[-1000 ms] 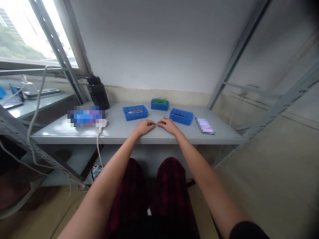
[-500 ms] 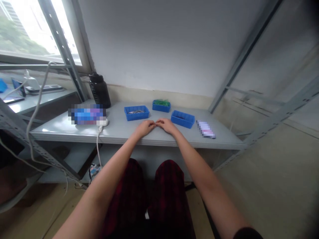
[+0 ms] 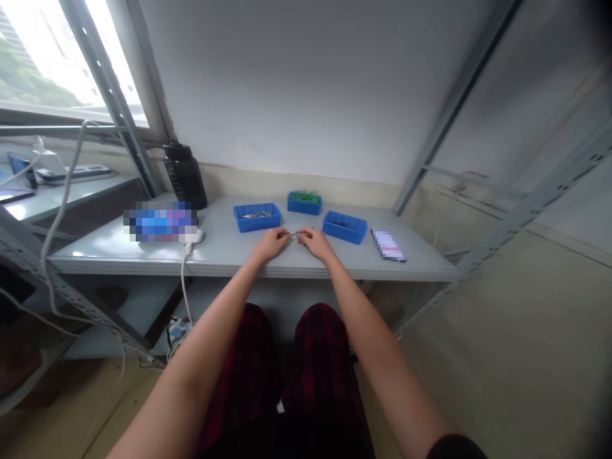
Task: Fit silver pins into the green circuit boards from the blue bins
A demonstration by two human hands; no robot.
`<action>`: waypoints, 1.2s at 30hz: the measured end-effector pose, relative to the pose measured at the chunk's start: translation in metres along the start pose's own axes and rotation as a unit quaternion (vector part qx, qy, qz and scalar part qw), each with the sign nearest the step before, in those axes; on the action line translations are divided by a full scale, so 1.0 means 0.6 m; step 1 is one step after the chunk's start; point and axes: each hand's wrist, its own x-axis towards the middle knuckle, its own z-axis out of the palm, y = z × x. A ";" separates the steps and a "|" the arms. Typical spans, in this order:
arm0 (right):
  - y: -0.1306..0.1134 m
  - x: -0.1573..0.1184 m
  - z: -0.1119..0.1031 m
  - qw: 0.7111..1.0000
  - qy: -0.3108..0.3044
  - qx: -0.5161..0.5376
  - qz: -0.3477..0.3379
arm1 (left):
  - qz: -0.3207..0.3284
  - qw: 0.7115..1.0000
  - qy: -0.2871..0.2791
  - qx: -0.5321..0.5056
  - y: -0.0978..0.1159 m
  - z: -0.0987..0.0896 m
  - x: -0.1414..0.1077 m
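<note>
Looking down at the shelf top (image 3: 220,252), I see the left hand (image 3: 276,242) and the right hand (image 3: 313,241) near its front edge, fingertips slightly apart from each other, each pinched closed on one end of a small thin dark piece (image 3: 294,235) that spans the gap between them and is too small for me to identify. Behind the hands I have three blue bins: the left bin (image 3: 257,222) with silvery metal pieces, the middle bin (image 3: 305,207) with green material, and the right bin (image 3: 345,232) with dark small contents I can't make out. A phone (image 3: 388,245) lies beyond the right bin, while a dark bottle (image 3: 185,176) stands toward the back left, behind a blurred blue-and-purple item (image 3: 162,222).
</note>
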 end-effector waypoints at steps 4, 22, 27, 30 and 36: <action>0.005 0.001 0.001 1.000 0.007 0.009 0.001 | 0.000 1.000 -0.005 -0.001 0.001 -0.001 -0.001; 0.002 0.001 -0.001 1.000 0.010 0.014 -0.003 | 0.000 1.000 -0.012 0.003 0.006 -0.003 -0.002; 0.003 0.000 -0.002 1.000 0.008 0.017 -0.001 | -0.002 1.000 -0.017 -0.001 0.012 -0.005 -0.004; 0.006 0.001 -0.001 1.000 0.008 0.019 -0.004 | -0.002 1.000 -0.013 0.001 0.012 -0.005 -0.005; 0.010 0.002 0.000 1.000 0.008 0.020 -0.008 | 0.003 1.000 -0.007 -0.004 0.007 -0.004 -0.004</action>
